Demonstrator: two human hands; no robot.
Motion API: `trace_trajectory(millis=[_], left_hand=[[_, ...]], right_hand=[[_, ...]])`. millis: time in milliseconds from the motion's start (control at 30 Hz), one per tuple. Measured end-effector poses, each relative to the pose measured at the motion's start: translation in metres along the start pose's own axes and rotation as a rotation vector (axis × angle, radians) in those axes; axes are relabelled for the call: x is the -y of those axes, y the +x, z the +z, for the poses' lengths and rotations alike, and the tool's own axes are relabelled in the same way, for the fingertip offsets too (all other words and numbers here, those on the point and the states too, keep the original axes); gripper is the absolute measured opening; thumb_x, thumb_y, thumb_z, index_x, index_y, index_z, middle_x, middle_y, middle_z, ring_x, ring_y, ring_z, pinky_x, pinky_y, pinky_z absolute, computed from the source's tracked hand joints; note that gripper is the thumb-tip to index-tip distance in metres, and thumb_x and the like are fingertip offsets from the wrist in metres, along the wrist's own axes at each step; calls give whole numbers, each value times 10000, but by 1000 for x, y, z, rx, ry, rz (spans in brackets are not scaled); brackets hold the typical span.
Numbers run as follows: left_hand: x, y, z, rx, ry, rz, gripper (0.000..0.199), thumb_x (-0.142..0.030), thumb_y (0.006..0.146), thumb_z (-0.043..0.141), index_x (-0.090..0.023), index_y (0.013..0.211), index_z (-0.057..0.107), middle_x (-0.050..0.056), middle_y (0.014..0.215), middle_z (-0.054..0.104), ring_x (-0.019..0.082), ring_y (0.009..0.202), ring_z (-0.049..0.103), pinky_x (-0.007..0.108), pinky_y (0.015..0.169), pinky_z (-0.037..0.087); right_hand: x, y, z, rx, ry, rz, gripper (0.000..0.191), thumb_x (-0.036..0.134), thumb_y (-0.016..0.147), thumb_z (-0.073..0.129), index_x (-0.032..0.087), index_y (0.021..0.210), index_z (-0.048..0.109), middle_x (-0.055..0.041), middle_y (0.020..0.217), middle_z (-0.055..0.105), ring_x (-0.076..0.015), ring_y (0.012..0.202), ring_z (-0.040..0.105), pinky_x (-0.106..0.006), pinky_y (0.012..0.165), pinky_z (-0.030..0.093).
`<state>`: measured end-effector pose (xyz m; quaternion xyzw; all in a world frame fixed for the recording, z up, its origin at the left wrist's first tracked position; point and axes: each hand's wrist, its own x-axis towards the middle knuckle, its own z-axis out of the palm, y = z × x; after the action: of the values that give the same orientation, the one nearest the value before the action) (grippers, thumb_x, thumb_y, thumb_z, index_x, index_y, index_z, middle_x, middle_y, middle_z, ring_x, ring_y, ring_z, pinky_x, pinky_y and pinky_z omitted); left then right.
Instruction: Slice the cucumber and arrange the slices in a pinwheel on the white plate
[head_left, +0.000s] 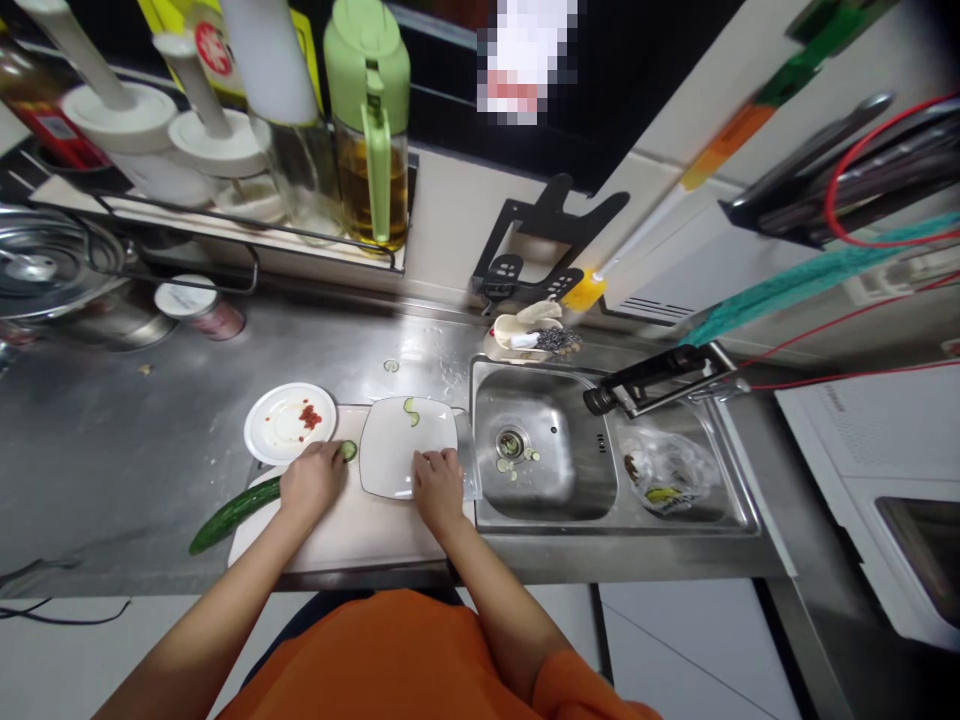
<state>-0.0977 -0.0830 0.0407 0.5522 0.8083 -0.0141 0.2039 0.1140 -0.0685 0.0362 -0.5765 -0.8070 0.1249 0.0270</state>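
My left hand (pixel 309 485) is closed around the cut part of a cucumber (pixel 232 516). The long green end sticks out to the left, and a round cut face (pixel 347 451) shows past my fingertips. At the right edge of a white square plate (pixel 390 470), my right hand (pixel 440 495) has its fingers curled down onto the surface; whatever they pinch is hidden. Two thin cucumber slices (pixel 411 412) lie at the plate's far edge. Under both hands is a pale cutting board (pixel 337 535). A shiny flat strip (pixel 468 455) lies between plate and sink.
Behind my left hand stands a round white plate (pixel 270 420) with red chopped bits. To the right, the steel sink (pixel 555 500) has slices near its drain, and its second basin holds a clear plastic bag (pixel 675 465). Bottles and jars line a rack (pixel 247 225) above the counter.
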Motion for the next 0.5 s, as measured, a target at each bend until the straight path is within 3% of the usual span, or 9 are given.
trace_trajectory(millis=[300,500], left_hand=[[2,2,4,-39,-78,-15,259,-301,852,434,-234,971,654,73,1005,680,207,821,619,269,655,397],[11,6,0,-19,-291,17,184,-329,781,499,-224,839,638,17,789,681,174,686,594,249,615,389]], right_hand=[[0,1,-1,-5,28,-5,234,174,911,490,224,1077,647,-88,1005,634,-247,992,428,-335,687,331],[1,5,-1,32,173,33,216,168,891,520,238,1004,690,-59,966,667,-248,985,452,-341,728,351]])
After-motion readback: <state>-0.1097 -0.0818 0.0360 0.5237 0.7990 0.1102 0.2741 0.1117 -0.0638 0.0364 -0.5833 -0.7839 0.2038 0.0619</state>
